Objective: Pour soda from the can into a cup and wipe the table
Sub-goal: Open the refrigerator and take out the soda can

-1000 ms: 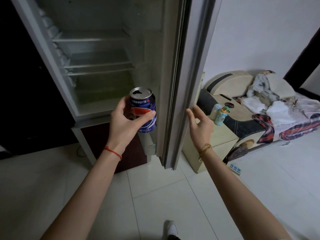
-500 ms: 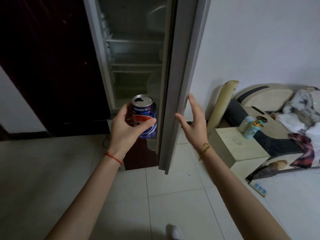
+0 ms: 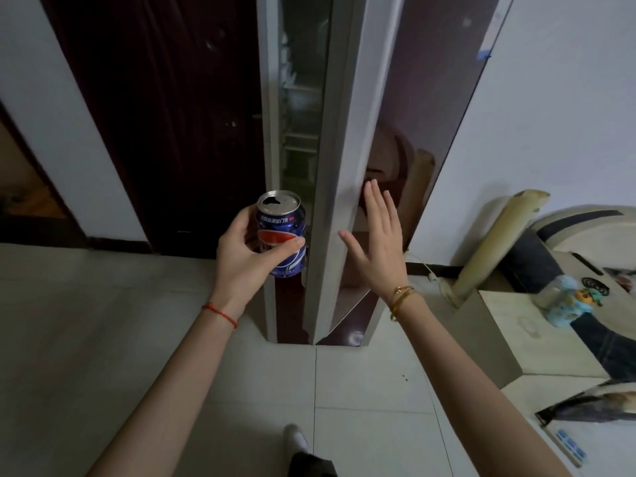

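Note:
A blue soda can point(image 3: 283, 232) with a red-and-white logo stands upright in my left hand point(image 3: 246, 254); its top has an open mouth hole. My right hand point(image 3: 377, 235) is flat, fingers spread, its palm against the outer face of the fridge door point(image 3: 347, 166). The door stands nearly closed, leaving a narrow gap through which shelves of the fridge interior point(image 3: 299, 115) show. No cup, cloth or table is in view.
A dark brown door point(image 3: 165, 125) stands left of the fridge. At the right are a pale low cabinet point(image 3: 509, 325) with a small bottle point(image 3: 559, 299) on it, a leaning rolled mat point(image 3: 495, 242) and a power strip point(image 3: 569, 445) on the tiled floor.
The fridge door has swung from wide open to almost closed under my right hand. The can stays held in my left hand, and my view has shifted right.

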Tool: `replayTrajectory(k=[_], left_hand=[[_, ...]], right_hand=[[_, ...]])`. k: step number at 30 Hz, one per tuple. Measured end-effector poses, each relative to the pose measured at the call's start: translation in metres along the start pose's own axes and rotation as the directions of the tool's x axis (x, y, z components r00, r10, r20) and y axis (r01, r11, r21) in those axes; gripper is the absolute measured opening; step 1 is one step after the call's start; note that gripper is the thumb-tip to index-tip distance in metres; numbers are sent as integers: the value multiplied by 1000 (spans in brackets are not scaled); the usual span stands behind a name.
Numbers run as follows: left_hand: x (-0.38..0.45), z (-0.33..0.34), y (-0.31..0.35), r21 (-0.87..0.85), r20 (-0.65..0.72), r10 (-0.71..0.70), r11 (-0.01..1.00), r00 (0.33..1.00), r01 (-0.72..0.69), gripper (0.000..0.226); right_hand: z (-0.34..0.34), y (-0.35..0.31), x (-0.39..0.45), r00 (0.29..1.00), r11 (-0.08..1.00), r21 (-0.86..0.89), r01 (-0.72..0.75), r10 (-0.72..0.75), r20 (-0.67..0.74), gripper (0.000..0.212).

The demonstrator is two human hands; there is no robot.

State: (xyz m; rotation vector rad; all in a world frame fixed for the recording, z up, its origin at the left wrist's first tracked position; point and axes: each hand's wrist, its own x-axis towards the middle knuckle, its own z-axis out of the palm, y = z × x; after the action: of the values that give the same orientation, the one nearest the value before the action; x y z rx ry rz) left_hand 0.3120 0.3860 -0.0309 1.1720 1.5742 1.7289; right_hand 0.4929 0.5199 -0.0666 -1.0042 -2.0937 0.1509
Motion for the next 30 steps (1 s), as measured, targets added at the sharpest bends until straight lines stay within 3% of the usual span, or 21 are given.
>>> replayTrajectory(k=[8,21,30], left_hand=[[48,-11,-13,4,-50,12,1000,999,-12,63],[153,-17,-35,47,-102,13,999,995,-8,64],[210,-16,-57,88,-150,15,996,989,-2,78]], right_hand=[[46,4,53,997,995,71,72,-74,15,58],[113,29,152,952,957,115,265,-279,125,53],[158,46,209,949,947,206,246,-279,147,53]])
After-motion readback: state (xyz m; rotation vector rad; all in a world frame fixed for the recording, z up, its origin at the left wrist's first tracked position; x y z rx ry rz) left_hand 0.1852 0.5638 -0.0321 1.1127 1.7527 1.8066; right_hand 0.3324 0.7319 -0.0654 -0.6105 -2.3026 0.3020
